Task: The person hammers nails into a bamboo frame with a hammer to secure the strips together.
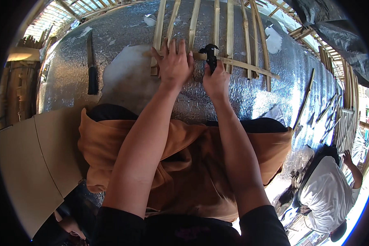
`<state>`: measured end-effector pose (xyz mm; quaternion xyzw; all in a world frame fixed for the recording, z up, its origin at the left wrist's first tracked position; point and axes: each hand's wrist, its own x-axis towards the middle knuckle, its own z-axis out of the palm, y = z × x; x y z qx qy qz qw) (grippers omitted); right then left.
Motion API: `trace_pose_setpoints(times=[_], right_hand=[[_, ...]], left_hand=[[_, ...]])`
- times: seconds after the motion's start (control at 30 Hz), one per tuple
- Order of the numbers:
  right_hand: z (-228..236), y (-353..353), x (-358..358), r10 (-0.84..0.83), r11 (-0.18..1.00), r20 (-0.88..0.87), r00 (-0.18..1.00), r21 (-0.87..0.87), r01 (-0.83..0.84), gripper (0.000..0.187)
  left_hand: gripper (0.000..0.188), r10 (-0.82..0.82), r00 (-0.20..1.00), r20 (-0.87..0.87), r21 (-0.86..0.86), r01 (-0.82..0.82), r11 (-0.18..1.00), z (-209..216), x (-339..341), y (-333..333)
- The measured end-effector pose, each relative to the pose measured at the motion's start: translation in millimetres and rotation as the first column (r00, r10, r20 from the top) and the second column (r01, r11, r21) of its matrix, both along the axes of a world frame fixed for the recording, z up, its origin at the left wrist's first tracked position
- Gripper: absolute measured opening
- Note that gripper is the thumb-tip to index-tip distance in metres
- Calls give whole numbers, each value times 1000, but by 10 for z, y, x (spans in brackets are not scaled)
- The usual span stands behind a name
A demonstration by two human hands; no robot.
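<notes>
Several pale bamboo strips [229,30] lie side by side, pointing away from me. Across their near ends runs a thinner bamboo crosspiece [250,67], slanting down to the right. My left hand [175,67] lies over the left strips with its fingers spread, the thumb close to the crosspiece's left end. In my right hand [218,84] is a short black hammer [210,53] with a claw-like head, gripped near that head, which is over the crosspiece. Whether a nail sits under the hammer or by my left thumb is too small to tell.
Silvery foil sheeting [127,28], torn in places, covers the ground. A long knife [92,74] with a black handle lies to the left, above a cardboard sheet [33,164]. Brown cloth [192,164] covers my lap. A person in white [328,192] is at the lower right.
</notes>
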<state>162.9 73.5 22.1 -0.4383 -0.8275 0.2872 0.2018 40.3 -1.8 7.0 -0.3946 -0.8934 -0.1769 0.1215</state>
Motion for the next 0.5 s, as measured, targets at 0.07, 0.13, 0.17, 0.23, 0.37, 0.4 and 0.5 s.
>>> trace_pose_setpoints(times=[0.07,0.13,0.17,0.23,0.37,0.4,0.5], right_hand=[[-1,-1,-3,-25,1000,-39,999,-16,24,29],[0,11,-9,-37,999,-57,998,-26,36,28],[3,17,-6,-59,997,-66,996,-58,55,28],[0,21,-14,-79,993,-72,994,-90,73,29],[-71,68,8,-163,978,-115,980,-149,145,30],[-73,70,18,-176,976,-130,976,-154,155,30],[-22,36,-12,-184,966,-147,972,-213,150,32]], left_hand=[[39,-169,986,-8,123,169,978,27,-113,74],[38,-256,966,46,10,256,967,82,-240,195],[41,-330,937,111,-96,341,935,101,-307,252],[38,-379,919,109,-143,392,909,129,-478,319],[24,-556,825,101,-235,563,793,224,-675,502],[19,-551,822,145,-228,570,789,259,-674,554],[20,-611,774,167,-271,632,727,309,-799,632]])
